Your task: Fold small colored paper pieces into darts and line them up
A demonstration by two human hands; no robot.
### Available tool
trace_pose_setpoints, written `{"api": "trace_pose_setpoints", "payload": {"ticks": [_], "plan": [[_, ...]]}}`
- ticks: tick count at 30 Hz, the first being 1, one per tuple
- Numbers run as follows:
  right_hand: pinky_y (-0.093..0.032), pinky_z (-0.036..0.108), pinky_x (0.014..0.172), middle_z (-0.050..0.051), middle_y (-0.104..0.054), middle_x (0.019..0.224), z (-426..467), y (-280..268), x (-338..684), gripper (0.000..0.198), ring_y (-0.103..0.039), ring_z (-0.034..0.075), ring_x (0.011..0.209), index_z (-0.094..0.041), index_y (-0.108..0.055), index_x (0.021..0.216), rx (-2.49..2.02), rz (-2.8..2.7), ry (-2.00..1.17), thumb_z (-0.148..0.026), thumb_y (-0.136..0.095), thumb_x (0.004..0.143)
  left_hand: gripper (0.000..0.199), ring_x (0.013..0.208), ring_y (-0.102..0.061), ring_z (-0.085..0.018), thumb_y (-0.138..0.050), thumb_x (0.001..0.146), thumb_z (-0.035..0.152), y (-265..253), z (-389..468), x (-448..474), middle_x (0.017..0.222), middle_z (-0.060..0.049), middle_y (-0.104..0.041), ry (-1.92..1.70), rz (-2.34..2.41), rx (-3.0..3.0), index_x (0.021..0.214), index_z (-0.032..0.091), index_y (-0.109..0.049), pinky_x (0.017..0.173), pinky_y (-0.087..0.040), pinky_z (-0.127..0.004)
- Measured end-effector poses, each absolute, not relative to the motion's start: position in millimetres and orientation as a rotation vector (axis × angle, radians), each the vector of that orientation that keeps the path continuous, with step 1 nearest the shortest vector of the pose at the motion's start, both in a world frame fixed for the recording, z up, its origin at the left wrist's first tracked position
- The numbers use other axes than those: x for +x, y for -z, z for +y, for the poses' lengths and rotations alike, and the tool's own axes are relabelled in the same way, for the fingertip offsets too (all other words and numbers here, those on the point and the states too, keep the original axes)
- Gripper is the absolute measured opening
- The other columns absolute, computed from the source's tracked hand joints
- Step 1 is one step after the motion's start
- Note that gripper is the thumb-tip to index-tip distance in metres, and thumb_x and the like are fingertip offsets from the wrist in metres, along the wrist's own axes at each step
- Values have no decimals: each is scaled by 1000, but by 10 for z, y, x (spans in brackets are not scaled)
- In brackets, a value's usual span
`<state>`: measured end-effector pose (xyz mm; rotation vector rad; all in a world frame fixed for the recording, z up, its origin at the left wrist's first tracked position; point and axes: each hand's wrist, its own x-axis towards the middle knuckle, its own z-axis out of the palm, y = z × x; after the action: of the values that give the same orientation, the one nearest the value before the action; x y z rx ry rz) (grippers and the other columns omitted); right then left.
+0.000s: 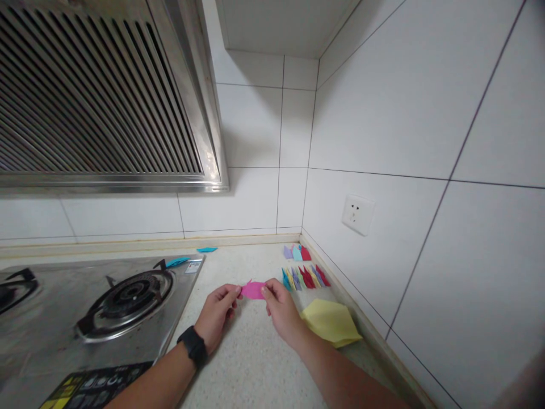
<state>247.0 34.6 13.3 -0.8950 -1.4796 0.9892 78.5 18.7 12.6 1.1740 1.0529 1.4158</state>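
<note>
A small piece of folded pink paper (253,290) is stretched between my two hands, above the pale countertop (242,352). My left hand (218,311) pinches its left end between thumb and fingers. At the right end, my right hand (279,307) grips the paper the same way. Just beyond my right hand stands a row of small folded papers (304,278) in several colours. Behind that row lies a shorter group of folded papers (297,253) in lilac, light blue and red. A larger yellow folded paper (332,322) rests beside my right forearm, which partly covers it.
A steel gas stove (46,335) with a black burner (134,292) fills the left side. One blue folded paper (177,262) lies on its back corner, another blue paper (207,250) by the wall. A range hood (213,142) hangs above. The right wall carries a socket (358,215).
</note>
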Motion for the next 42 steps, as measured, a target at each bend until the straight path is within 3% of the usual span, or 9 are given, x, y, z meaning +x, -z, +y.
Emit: {"api": "trace_pose_setpoints", "payload": {"ticks": [6, 15, 23, 30, 35, 39, 42], "plan": [[-31, 22, 49, -4, -46, 65, 342, -139, 2476, 23, -39, 11, 54, -20, -52, 77, -919, -1477, -951, -40, -52, 88, 38, 52, -43, -7, -71, 69, 51, -153, 172, 785, 67, 2, -53, -1431, 1038, 1125, 78, 15, -65, 43, -30, -17], [-33, 22, 53, -3, -48, 65, 336, -158, 2460, 23, -42, 11, 58, -18, -54, 74, -920, -1473, -896, -37, -52, 87, 33, 51, -40, -6, -66, 77, 48, -100, 208, 740, 64, 4, -50, -1408, 1069, 1181, 77, 16, -62, 44, -30, -17], [-31, 21, 47, -4, -48, 59, 342, -126, 2433, 25, -41, 11, 52, -18, -57, 77, -933, -1455, -953, -41, -56, 84, 38, 56, -44, -9, -67, 74, 49, -178, 169, 820, 72, 0, -55, -1313, 1077, 1278, 91, 15, -66, 44, -35, -18], [-32, 18, 41, -3, -49, 65, 332, -60, 2372, 21, -40, 7, 48, -16, -56, 79, -917, -1496, -1062, -36, -55, 85, 34, 66, -49, -13, -67, 74, 47, -219, 190, 862, 76, -1, -57, -1325, 1076, 1194, 87, 16, -64, 48, -37, -19], [-30, 16, 34, -4, -53, 76, 309, 11, 2306, 23, -41, 6, 42, -20, -50, 94, -913, -1426, -1228, -36, -58, 80, 29, 64, -47, -12, -67, 74, 45, -520, 341, 823, 71, 0, -54, -1268, 1087, 1291, 80, 16, -64, 50, -37, -18], [-22, 17, 36, -9, -37, 54, 274, 6, 2325, 17, -32, 6, 39, -20, -44, 73, -929, -1467, -1309, -30, -55, 81, 32, 69, -51, -12, -68, 72, 47, -874, 755, 886, 78, -2, -58, -1249, 1115, 1402, 82, 17, -65, 53, -38, -18], [-26, 20, 46, -8, -33, 55, 238, -65, 2373, 22, -33, 8, 50, -20, -40, 65, -863, -1486, -1160, -25, -51, 84, 34, 71, -54, -13, -70, 69, 47, -963, 1209, 1081, 81, -4, -62, -1164, 1114, 1429, 84, 16, -66, 54, -40, -19]]}}
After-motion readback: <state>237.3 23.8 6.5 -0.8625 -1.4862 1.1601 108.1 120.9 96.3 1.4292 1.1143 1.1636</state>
